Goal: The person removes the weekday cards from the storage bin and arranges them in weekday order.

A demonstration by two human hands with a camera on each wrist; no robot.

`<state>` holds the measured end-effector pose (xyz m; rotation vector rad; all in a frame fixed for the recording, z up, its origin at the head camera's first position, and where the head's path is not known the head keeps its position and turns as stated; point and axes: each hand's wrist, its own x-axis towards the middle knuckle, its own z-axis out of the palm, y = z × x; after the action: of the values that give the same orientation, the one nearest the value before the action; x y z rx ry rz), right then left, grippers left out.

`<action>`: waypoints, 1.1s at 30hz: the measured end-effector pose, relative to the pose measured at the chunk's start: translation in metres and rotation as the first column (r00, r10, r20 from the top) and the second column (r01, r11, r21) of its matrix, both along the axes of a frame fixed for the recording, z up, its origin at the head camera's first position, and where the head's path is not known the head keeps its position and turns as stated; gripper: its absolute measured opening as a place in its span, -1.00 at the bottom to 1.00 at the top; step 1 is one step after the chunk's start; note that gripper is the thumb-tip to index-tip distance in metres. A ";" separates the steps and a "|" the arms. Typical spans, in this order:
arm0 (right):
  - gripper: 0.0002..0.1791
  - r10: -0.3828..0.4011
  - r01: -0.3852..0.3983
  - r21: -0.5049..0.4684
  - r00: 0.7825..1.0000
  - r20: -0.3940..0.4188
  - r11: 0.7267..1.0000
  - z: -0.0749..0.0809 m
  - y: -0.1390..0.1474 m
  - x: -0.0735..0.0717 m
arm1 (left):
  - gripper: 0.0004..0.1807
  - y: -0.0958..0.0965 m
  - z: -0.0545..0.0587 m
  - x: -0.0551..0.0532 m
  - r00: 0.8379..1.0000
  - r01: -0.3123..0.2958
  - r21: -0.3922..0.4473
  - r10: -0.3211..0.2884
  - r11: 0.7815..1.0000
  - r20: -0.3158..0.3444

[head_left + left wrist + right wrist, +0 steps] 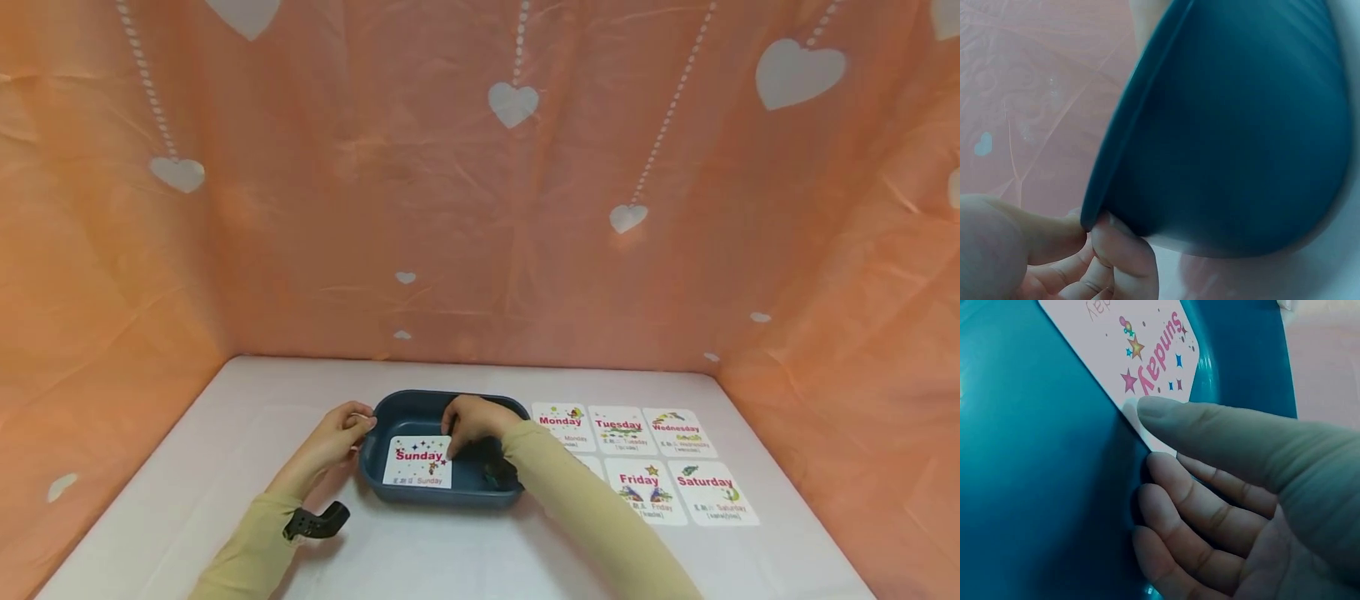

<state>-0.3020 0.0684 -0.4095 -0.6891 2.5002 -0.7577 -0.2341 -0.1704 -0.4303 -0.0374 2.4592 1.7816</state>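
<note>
A white card printed "Sunday" (417,463) is inside a dark blue oblong basin (420,500), its text facing up. My right hand (474,419) reaches into the basin and pinches the card's edge, thumb on top and curled fingers at its border, as the right wrist view shows. At the basin's left end, my left hand (341,435) grips the rim between thumb and fingers. Seen from the left wrist, the basin's outer wall (1229,137) rises beside that thumb and the bent fingers (1125,250).
Weekday cards lie in two rows right of the basin: Monday (562,423), Tuesday (619,427), Wednesday (678,431) behind, Friday (647,492) and Saturday (714,492) in front. Another card is partly hidden by the right sleeve (592,508). An orange curtain with hearts (465,208) encloses the white table (420,558).
</note>
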 end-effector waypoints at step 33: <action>-0.73 0.032 -0.030 0.036 0.998 -0.055 0.999 -0.004 0.001 -0.001 | -0.72 -0.001 0.000 -0.001 1.000 0.020 0.015 -0.020 1.000 0.000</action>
<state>-0.3033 0.0691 -0.4138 -0.7439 2.5402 -0.6907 -0.2354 -0.1718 -0.4307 -0.0118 2.4372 1.7911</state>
